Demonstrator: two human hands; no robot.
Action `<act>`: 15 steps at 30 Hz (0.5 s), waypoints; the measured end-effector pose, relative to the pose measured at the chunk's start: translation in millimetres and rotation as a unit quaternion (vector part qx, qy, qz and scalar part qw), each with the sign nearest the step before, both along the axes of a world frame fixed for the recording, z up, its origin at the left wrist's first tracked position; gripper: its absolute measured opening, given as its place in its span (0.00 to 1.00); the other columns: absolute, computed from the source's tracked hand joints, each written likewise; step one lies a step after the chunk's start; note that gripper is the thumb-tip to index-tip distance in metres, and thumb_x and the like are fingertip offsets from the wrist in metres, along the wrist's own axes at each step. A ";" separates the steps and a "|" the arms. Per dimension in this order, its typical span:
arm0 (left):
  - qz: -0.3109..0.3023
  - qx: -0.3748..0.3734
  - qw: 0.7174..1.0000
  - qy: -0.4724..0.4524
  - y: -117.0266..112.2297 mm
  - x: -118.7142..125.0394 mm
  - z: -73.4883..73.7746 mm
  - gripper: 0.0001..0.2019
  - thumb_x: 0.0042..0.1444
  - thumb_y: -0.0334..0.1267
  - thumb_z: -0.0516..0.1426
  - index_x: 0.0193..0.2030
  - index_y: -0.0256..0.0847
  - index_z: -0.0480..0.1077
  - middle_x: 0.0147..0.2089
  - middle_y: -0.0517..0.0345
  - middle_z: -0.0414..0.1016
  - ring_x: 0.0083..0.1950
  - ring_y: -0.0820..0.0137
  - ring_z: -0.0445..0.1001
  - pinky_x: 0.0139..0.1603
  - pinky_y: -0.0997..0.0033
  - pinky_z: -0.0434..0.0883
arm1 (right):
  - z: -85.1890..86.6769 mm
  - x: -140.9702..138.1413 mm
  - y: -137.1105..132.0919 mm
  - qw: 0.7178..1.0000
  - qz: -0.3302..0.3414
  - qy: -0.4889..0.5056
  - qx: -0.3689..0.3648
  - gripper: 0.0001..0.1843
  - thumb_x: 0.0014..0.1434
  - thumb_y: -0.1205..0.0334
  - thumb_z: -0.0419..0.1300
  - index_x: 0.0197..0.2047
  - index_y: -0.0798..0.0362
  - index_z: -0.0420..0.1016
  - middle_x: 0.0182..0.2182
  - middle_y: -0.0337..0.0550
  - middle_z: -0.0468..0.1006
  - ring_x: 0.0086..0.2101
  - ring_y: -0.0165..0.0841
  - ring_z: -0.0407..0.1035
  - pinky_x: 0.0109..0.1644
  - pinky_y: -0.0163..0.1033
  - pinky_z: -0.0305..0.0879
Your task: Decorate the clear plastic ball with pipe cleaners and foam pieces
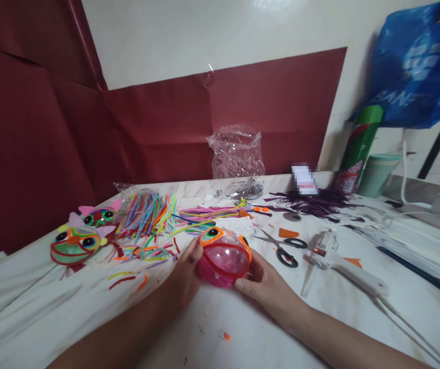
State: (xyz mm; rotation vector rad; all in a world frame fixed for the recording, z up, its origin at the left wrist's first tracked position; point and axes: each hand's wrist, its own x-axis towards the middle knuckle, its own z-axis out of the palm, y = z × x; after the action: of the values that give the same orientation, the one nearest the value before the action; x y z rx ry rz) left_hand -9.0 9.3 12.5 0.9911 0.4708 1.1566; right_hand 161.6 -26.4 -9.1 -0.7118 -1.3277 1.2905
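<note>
Between my hands is a pink and clear plastic craft face [225,261], with dark round eyes edged in orange and a red strip around its mouth. My left hand [189,269] is closed on its left side. On its right side, the thumb and fingers of my right hand [256,279] hold the lower edge. The fingertips behind it are partly hidden. To the right lie black-handled scissors [283,247] with the blades apart, and a white glue gun [348,266] with a lit orange switch.
Two finished-looking craft faces, a green one [74,246] and a pink-eared one [100,215], stand at left. Bundled pipe cleaners [146,212] and cut pieces [143,251] lie near them. Behind are a clear plastic bag [238,159], purple strands [319,202] and a green cup [378,174].
</note>
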 end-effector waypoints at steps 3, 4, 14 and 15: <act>0.011 0.013 1.000 0.005 0.5 0.0 -0.8 0.18 0.52 0.42 0.60 0.49 0.40 0.69 0.49 0.48 0.76 0.56 0.56 0.69 0.56 0.59 0.64 | -1.8 0.1 1.2 1.000 0.004 0.000 0.001 0.37 0.43 0.48 0.69 0.54 0.51 0.64 0.52 0.50 0.70 0.51 0.44 0.64 0.54 0.49 0.61; 0.010 0.015 1.000 0.006 0.6 -0.1 -1.1 0.18 0.52 0.42 0.59 0.49 0.40 0.69 0.50 0.48 0.75 0.56 0.56 0.69 0.56 0.59 0.65 | -2.2 0.0 1.5 1.000 0.004 0.000 0.001 0.37 0.43 0.48 0.69 0.54 0.51 0.64 0.52 0.50 0.70 0.51 0.44 0.64 0.54 0.49 0.61; 0.002 0.013 1.000 0.002 -1.3 0.0 -0.4 0.18 0.54 0.42 0.58 0.51 0.41 0.68 0.51 0.48 0.75 0.56 0.56 0.68 0.58 0.56 0.62 | -0.6 -0.1 -0.3 1.000 0.003 0.000 -0.005 0.38 0.42 0.47 0.69 0.53 0.52 0.64 0.52 0.51 0.70 0.51 0.44 0.64 0.54 0.49 0.61; 0.000 0.016 1.000 0.001 -1.1 -0.2 -0.4 0.18 0.54 0.42 0.58 0.51 0.41 0.68 0.51 0.48 0.75 0.57 0.56 0.68 0.58 0.56 0.62 | -0.9 0.0 -0.1 1.000 0.003 -0.001 -0.003 0.38 0.42 0.47 0.69 0.54 0.52 0.64 0.52 0.51 0.70 0.51 0.44 0.64 0.54 0.49 0.61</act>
State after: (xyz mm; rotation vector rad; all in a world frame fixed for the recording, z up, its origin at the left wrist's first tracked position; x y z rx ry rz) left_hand -9.2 8.2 12.1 1.0190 0.4547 1.1657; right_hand 161.6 -26.6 -10.0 -0.7131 -1.3288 1.2998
